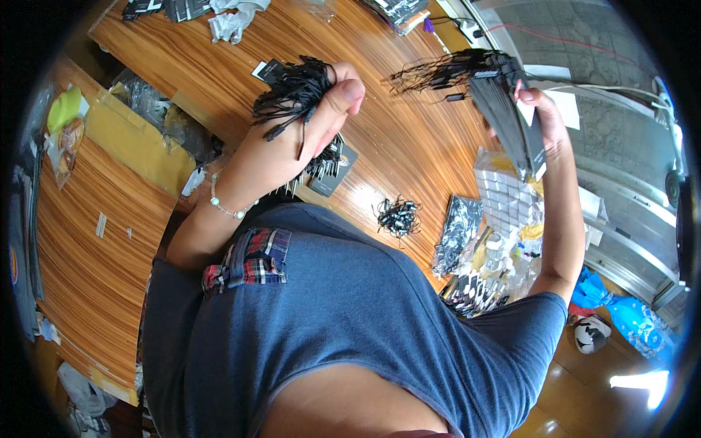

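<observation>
My left hand (310, 128), a beaded bracelet at its wrist, is closed round a bunch of black tag strings (296, 91) with small plastic ends. The strings spill over the back of the hand and fingers. Further to the right, my raised right hand (544, 117) grips a thick stack of dark hang tags (507, 120), its thumb on one side. Loose black strings (453, 73) trail leftward from the top of that stack. Below my left hand, a dark tag (336, 174) and more strings show on the wooden table (409, 139), partly hidden by hand and body.
A small heap of black strings (399, 217) lies on the table before my body. To the right are plastic-wrapped packs (456, 230), a clear bag (504, 190) and piled tags (475, 296). More tags and a crumpled white glove-like cloth (232, 22) lie at the far left.
</observation>
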Demonstrator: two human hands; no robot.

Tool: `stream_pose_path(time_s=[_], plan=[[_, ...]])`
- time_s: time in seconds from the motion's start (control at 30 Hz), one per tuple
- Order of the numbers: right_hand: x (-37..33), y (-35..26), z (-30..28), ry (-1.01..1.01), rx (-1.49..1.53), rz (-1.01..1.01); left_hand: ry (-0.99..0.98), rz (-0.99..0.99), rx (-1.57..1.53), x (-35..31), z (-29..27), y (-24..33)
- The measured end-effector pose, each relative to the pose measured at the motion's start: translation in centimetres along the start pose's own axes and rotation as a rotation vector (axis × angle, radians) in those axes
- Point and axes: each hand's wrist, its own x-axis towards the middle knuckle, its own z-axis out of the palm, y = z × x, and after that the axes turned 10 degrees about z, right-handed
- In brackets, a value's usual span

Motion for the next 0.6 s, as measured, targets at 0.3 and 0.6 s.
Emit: stream_pose_path(time_s=[0.3, 0.6], plan=[[0.7, -4.7, 7.6, -0.181, -0.216, -0.198, -0.063, -0.031, -0.355, -0.9, -0.9, -1.3], [0.2, -6.1, 15.3, -0.406, -0.262, -0.323, -0.060, -0.237, -0.940, -0.3, -2.2, -3.4]])
